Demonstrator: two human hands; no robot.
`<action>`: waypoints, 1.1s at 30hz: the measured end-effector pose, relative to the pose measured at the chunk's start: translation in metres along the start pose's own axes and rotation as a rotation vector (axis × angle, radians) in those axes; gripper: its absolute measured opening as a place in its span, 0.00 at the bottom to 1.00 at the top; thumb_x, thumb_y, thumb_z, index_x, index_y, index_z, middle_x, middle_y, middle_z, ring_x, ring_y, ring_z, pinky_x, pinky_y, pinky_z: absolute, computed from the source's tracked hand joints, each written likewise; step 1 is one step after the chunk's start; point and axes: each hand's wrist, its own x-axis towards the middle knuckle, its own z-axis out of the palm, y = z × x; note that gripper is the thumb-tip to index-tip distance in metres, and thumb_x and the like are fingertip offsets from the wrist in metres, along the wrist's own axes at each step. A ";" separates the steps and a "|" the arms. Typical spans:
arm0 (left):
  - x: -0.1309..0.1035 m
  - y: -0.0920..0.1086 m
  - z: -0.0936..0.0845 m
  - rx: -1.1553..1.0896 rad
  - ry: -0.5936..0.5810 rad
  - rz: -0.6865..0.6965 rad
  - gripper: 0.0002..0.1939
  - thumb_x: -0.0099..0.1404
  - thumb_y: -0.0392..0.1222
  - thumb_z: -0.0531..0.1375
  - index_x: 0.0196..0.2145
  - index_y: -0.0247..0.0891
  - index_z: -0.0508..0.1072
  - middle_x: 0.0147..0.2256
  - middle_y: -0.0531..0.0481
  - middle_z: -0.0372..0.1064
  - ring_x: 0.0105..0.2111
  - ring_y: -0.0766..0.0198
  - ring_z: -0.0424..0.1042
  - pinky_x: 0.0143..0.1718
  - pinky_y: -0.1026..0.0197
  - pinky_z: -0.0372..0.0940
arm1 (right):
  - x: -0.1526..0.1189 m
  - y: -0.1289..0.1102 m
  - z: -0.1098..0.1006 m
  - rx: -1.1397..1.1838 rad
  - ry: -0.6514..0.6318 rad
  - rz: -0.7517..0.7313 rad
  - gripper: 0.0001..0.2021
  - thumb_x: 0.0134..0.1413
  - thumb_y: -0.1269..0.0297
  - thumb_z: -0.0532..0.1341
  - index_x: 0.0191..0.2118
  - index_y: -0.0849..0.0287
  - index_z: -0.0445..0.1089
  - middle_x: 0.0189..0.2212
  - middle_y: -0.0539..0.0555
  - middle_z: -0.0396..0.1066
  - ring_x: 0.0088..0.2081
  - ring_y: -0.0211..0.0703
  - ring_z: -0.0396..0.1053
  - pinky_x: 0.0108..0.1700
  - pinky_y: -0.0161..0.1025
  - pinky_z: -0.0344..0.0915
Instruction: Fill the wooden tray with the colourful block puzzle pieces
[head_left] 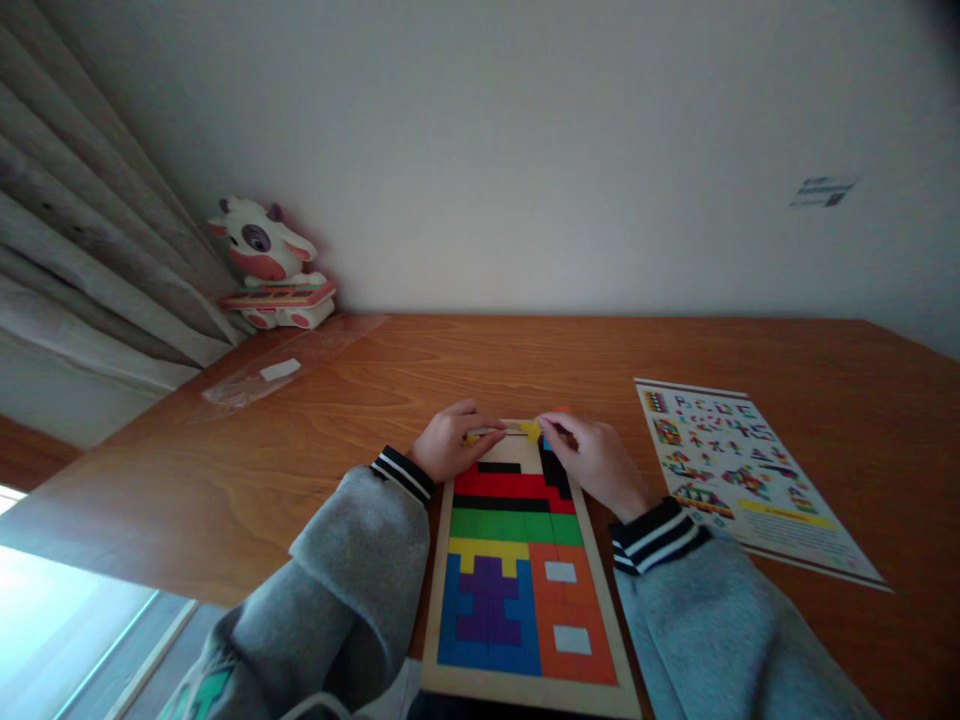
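A wooden puzzle board [525, 685] lies before me, its lower part filled with blue, purple, orange, yellow, green, red and black pieces. Bare wood shows near its far end. At the board's far right, my right hand [596, 462] pinches a small yellow piece [531, 430] between thumb and fingers. My left hand [454, 440] is at the far left corner, fingers bent together over the edge; a bit of yellow shows beneath them, and whether it is gripped is unclear.
A printed pattern sheet [739, 460] lies on the wooden table [525, 360] at the right. A clear plastic bag [244, 385] is at the left, near a toy cow with a keyboard [277, 290]. Curtains hang at far left; a wall stands behind.
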 end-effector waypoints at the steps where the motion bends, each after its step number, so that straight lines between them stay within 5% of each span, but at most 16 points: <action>1: 0.001 0.000 -0.001 -0.015 0.030 -0.048 0.15 0.71 0.48 0.56 0.44 0.38 0.79 0.35 0.47 0.70 0.33 0.65 0.70 0.35 0.63 0.66 | 0.001 0.000 -0.001 0.021 0.033 0.034 0.15 0.65 0.56 0.53 0.42 0.56 0.75 0.38 0.56 0.80 0.38 0.49 0.77 0.41 0.44 0.71; 8: 0.004 -0.005 -0.006 -0.112 0.097 -0.200 0.15 0.70 0.43 0.55 0.49 0.37 0.76 0.37 0.47 0.71 0.34 0.65 0.71 0.30 0.66 0.66 | 0.004 0.012 -0.012 0.114 0.271 0.303 0.22 0.62 0.47 0.54 0.41 0.60 0.76 0.37 0.61 0.80 0.37 0.52 0.77 0.39 0.45 0.71; 12: 0.001 -0.011 -0.007 -0.090 -0.093 -0.029 0.12 0.70 0.46 0.58 0.43 0.38 0.77 0.38 0.47 0.75 0.35 0.65 0.73 0.37 0.64 0.67 | 0.003 0.026 -0.016 0.100 0.285 0.380 0.24 0.61 0.44 0.54 0.42 0.60 0.75 0.34 0.60 0.79 0.35 0.53 0.77 0.36 0.45 0.71; 16: -0.001 -0.011 -0.007 -0.028 -0.204 0.157 0.13 0.67 0.49 0.62 0.41 0.38 0.78 0.38 0.45 0.75 0.39 0.61 0.72 0.44 0.60 0.66 | 0.003 0.029 -0.016 0.087 0.273 0.389 0.23 0.61 0.44 0.54 0.42 0.59 0.75 0.35 0.60 0.79 0.35 0.53 0.76 0.35 0.45 0.70; 20: -0.001 -0.011 -0.005 0.083 -0.181 0.164 0.18 0.62 0.54 0.65 0.43 0.39 0.78 0.39 0.44 0.73 0.40 0.58 0.69 0.45 0.57 0.65 | 0.004 0.023 -0.014 0.068 0.267 0.356 0.23 0.61 0.45 0.53 0.41 0.59 0.75 0.35 0.60 0.79 0.36 0.52 0.76 0.37 0.45 0.70; 33: -0.001 -0.010 0.005 0.090 -0.115 0.186 0.12 0.67 0.49 0.61 0.41 0.41 0.81 0.36 0.44 0.71 0.39 0.61 0.69 0.42 0.59 0.67 | 0.004 0.016 -0.014 0.084 0.225 0.335 0.21 0.61 0.47 0.53 0.38 0.59 0.74 0.36 0.60 0.79 0.38 0.52 0.76 0.39 0.45 0.70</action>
